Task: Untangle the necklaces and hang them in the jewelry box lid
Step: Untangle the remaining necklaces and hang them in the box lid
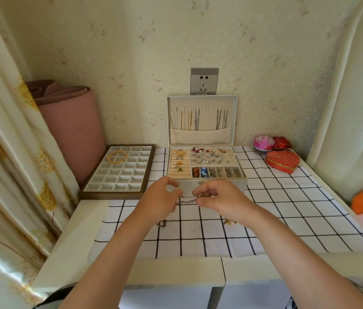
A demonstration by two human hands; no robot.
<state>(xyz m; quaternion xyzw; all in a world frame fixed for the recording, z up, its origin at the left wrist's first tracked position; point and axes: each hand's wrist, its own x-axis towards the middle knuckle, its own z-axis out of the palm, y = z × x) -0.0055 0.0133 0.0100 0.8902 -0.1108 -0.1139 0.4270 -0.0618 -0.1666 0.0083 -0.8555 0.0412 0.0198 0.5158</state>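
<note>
Running between left hand (159,204) and right hand (220,200) (fingers (176,194) pinching each end): necklace (188,200).

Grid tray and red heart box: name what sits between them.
In the head view, the open jewelry box stands between the grid tray and the red heart box, on the checked cloth.

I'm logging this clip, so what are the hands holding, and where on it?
A thin silver chain: the left hand pinches one side, the right hand the other, a short stretch showing between them.
</note>
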